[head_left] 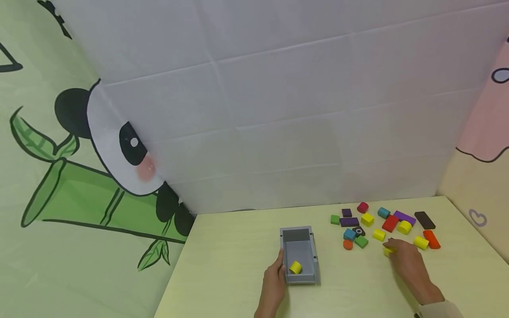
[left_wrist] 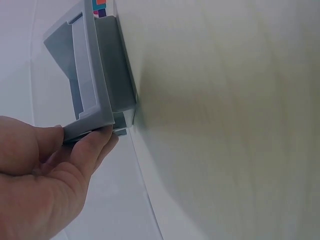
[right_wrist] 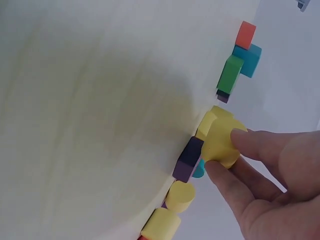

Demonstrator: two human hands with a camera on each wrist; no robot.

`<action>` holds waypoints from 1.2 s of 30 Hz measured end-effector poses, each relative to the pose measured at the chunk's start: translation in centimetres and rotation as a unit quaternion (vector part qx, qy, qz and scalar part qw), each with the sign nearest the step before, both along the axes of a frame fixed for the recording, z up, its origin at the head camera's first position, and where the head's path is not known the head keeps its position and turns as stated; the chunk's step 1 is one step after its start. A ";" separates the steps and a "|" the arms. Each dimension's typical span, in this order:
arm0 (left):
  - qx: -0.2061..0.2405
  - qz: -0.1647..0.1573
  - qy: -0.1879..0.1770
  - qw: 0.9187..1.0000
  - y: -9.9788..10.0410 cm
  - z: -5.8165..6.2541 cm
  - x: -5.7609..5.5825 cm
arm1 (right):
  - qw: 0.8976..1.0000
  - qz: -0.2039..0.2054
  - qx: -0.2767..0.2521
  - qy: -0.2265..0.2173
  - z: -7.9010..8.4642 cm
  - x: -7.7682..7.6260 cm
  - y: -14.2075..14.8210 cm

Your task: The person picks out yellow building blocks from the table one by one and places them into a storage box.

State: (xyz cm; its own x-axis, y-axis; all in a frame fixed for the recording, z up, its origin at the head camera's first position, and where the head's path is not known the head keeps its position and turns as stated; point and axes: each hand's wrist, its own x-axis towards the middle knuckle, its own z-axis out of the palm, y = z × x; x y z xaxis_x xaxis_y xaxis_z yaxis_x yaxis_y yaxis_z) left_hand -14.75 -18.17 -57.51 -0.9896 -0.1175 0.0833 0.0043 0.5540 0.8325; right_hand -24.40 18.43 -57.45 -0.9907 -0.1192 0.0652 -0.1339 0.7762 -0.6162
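My left hand (head_left: pixel 273 282) grips the left side of a grey rectangular box (head_left: pixel 316 265); in the left wrist view its thumb and fingers pinch the box's rim (left_wrist: pixel 92 120). Inside the box, near its front end, lies a yellow cylinder block (head_left: pixel 295 267). To the right, my right hand (head_left: pixel 409 265) pinches another yellow block (right_wrist: pixel 220 142) between thumb and fingers, at the front of a spread of coloured blocks. That block looks rounded in the right wrist view; the fingers partly cover it in the head view.
Several loose blocks lie at the table's back right, among them a yellow cylinder (head_left: pixel 421 242), a red block (head_left: pixel 390 223), a green block (head_left: pixel 361 241) and an orange round block (head_left: pixel 347 244). A white cloth wall (head_left: pixel 278 132) stands behind the pale table (head_left: pixel 222 265).
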 end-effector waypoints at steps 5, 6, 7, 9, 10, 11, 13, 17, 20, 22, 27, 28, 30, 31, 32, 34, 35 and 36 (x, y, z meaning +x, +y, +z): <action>-0.006 -0.001 -0.001 1.000 0.1 0.1 0.0 | 1.000 0.006 -0.019 0.023 0.3 0.2 -0.9; -0.006 0.000 -0.002 1.000 0.1 0.0 0.0 | 0.999 0.007 -0.021 0.026 0.4 0.2 -1.1; -0.005 0.000 -0.001 1.000 0.1 0.0 0.0 | 0.999 0.008 -0.024 0.031 0.4 0.3 -1.3; -0.003 0.000 -0.001 1.000 0.1 0.0 0.1 | 0.999 0.011 -0.026 0.034 0.6 0.5 -1.8; -0.002 0.000 -0.001 1.000 0.1 0.0 0.1 | 0.999 0.012 -0.027 0.036 0.6 0.6 -2.0; -0.002 0.000 0.000 1.000 0.1 0.0 0.1 | 0.999 0.013 -0.028 0.038 0.7 0.6 -2.3; -0.002 -0.001 0.002 1.000 0.1 -0.1 0.1 | 0.999 0.017 -0.030 0.039 0.8 0.8 -2.8; -0.001 -0.003 0.006 1.000 0.0 -0.1 0.0 | 0.998 0.026 -0.033 0.042 1.0 0.9 -3.8; 0.002 -0.004 0.005 1.000 0.0 -0.1 0.0 | 0.998 0.036 -0.033 0.048 1.1 0.9 -4.5; 0.005 -0.004 0.005 1.000 0.1 0.0 0.0 | 0.997 0.041 -0.033 0.054 1.1 0.9 -4.9; 0.010 -0.005 0.003 1.000 0.2 0.1 0.0 | 0.996 0.049 -0.041 0.063 1.0 1.0 -5.7; 0.009 -0.005 0.003 1.000 0.2 0.1 0.0 | 0.996 0.051 -0.043 0.062 1.0 1.0 -5.8; 0.009 -0.005 0.003 1.000 0.3 0.1 0.0 | 0.996 0.056 -0.045 0.059 1.2 1.0 -6.3; 0.009 -0.004 0.003 1.000 0.2 0.2 0.1 | 0.996 0.059 -0.045 0.057 1.3 1.1 -6.5; 0.008 -0.003 0.004 1.000 0.2 0.2 0.1 | 0.996 0.063 -0.044 0.055 1.4 1.1 -6.8; 0.007 -0.002 0.004 1.000 0.2 0.2 0.1 | 0.995 0.069 -0.043 0.056 1.6 1.3 -7.4; 0.008 -0.002 0.003 1.000 0.2 0.2 0.1 | 0.995 0.071 -0.042 0.057 1.7 1.3 -7.7; 0.007 -0.001 0.002 1.000 0.2 0.2 0.1 | 0.995 0.074 -0.043 0.060 1.7 1.5 -8.1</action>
State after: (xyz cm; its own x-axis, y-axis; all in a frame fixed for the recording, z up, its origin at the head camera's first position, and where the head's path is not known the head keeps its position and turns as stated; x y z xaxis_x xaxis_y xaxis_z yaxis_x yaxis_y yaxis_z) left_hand -14.62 -17.97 -57.27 -0.9894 -0.1166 0.0863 0.0094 0.5420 0.8404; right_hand -22.94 10.38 -55.72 -0.9472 -0.2517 0.1985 -0.3193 0.6875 -0.6523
